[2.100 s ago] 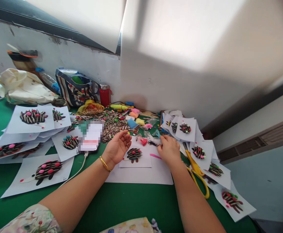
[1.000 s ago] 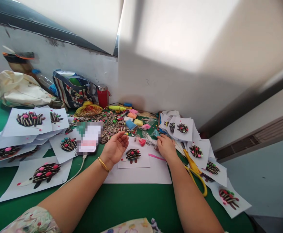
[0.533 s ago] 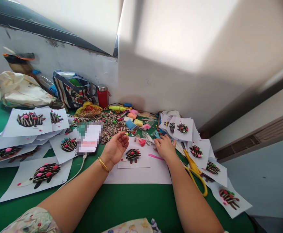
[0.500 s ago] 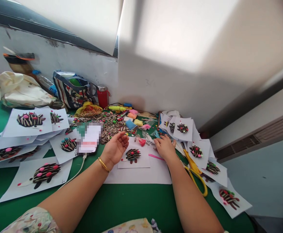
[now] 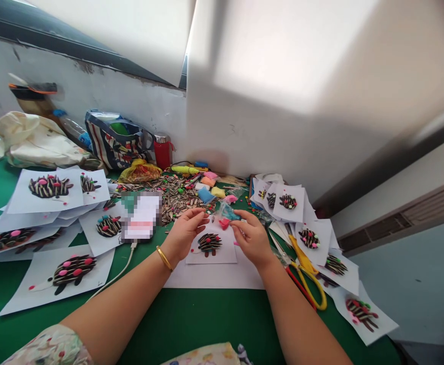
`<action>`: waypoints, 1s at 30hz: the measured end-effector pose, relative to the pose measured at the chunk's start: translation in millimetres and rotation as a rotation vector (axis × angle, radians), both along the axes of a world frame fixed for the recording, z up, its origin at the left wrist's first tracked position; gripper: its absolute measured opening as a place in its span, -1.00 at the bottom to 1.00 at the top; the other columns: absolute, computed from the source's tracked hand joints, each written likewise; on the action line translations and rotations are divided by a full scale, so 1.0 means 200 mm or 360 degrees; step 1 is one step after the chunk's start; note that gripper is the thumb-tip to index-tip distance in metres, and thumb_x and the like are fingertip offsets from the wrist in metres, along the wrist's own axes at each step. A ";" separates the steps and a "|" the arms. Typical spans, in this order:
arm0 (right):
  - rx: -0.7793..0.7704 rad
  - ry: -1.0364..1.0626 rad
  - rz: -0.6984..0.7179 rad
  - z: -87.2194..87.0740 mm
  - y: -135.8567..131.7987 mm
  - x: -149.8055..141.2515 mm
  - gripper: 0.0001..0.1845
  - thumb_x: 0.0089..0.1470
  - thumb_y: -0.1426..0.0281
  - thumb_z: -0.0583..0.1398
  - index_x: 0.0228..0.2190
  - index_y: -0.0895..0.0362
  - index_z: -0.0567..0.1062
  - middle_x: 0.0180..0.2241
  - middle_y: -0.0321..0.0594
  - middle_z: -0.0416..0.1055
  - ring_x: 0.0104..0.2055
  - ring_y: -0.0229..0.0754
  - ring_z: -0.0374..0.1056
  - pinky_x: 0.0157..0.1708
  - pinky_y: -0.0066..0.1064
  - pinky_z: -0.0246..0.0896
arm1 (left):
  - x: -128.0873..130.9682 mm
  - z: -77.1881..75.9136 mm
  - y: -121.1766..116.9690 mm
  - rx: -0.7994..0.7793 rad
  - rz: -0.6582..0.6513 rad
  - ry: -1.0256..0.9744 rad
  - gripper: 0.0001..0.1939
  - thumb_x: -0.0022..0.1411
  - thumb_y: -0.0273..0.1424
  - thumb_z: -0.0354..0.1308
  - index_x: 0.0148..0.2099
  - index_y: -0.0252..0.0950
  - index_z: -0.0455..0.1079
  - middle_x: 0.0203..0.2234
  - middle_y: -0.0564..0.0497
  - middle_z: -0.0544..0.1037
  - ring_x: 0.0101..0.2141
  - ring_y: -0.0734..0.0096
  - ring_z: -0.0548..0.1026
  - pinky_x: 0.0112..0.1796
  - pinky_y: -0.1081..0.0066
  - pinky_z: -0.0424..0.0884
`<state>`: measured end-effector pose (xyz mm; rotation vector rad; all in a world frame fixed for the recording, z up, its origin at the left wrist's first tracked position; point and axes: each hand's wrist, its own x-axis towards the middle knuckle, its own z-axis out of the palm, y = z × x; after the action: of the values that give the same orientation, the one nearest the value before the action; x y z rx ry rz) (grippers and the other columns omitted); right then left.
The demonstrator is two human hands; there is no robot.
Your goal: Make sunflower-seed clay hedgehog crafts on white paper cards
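Against a pale, scuffed wall (image 5: 125, 83), a green table (image 5: 206, 322) is crowded with hedgehog pictures as you work over its middle. Your right hand (image 5: 255, 241) pinches a small clear bag of blue clay (image 5: 231, 213) between thumb and fingers, above the far edge of the hedgehog card (image 5: 226, 254), which lies on a larger white sheet (image 5: 214, 280). Your left hand (image 5: 183, 235), a gold bracelet (image 5: 164, 258) at its wrist, is raised at the card's left side, fingers curled and thumb close to the forefinger; whether it pinches anything cannot be told. A lump of red clay (image 5: 224, 223) shows between your hands, just nearer than the bag. At far centre lies a spread of striped seeds (image 5: 178, 195), with pink, orange, white, blue and yellow clay lumps (image 5: 207, 195) at its right side. To the left, a phone (image 5: 141, 218) on a white cable (image 5: 125, 268) lies beside stacked picture cards (image 5: 14, 203); to the right, yellow-handled scissors (image 5: 313, 284) rest near more cards (image 5: 301, 195). A red flask (image 5: 163, 156) and a striped bag (image 5: 113, 144) stand at the far left.
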<state>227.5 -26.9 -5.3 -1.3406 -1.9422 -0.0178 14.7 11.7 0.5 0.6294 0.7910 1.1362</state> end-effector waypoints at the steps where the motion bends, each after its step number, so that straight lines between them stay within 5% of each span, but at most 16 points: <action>1: 0.0008 -0.0023 0.0073 0.01 -0.02 -0.03 -0.74 0.21 0.36 0.10 -0.20 0.03 0.59 0.07 -0.13 0.38 0.13 -0.09 0.28 0.12 -0.19 0.23 | 0.00 0.00 -0.01 0.0046 -0.0038 0.0063 -0.75 0.04 -0.37 0.37 -0.20 -0.27 0.47 -0.27 -0.06 0.58 -0.27 0.38 0.55 -0.26 0.44 0.38; 9: -0.0031 0.0011 0.0273 0.03 -0.08 -0.12 -0.79 0.17 0.38 0.12 -0.16 0.02 0.49 0.10 -0.12 0.34 0.15 -0.07 0.26 0.12 -0.12 0.22 | 0.01 -0.01 -0.02 0.0150 -0.0145 0.0202 -0.73 0.02 -0.39 0.39 -0.19 -0.31 0.49 -0.33 -0.06 0.58 -0.37 0.41 0.54 -0.33 0.46 0.36; 16: -0.0212 0.0142 0.0199 0.00 -0.07 -0.13 -0.44 0.17 0.30 0.18 0.18 0.08 0.23 0.08 -0.03 0.38 0.07 -0.05 0.33 0.07 -0.16 0.27 | 0.02 0.02 -0.05 0.0360 -0.0241 0.0264 -0.75 0.00 -0.41 0.39 -0.21 -0.30 0.52 -0.34 -0.05 0.57 -0.37 0.42 0.50 -0.32 0.45 0.40; 30: -0.0051 0.0312 0.0170 0.00 -0.06 -0.13 -0.81 0.14 0.39 0.20 -0.17 0.06 0.47 -0.19 -0.14 0.46 -0.12 -0.06 0.36 -0.10 -0.19 0.27 | 0.03 -0.03 -0.05 0.0850 -0.0115 0.0676 -0.81 0.14 -0.33 0.24 -0.32 -0.28 0.29 -0.52 0.14 0.40 -0.46 0.50 0.43 -0.39 0.46 0.40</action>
<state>201.8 -39.8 -5.2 -1.2096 -1.8509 0.1907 20.8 1.6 -4.9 1.3679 0.8130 1.1678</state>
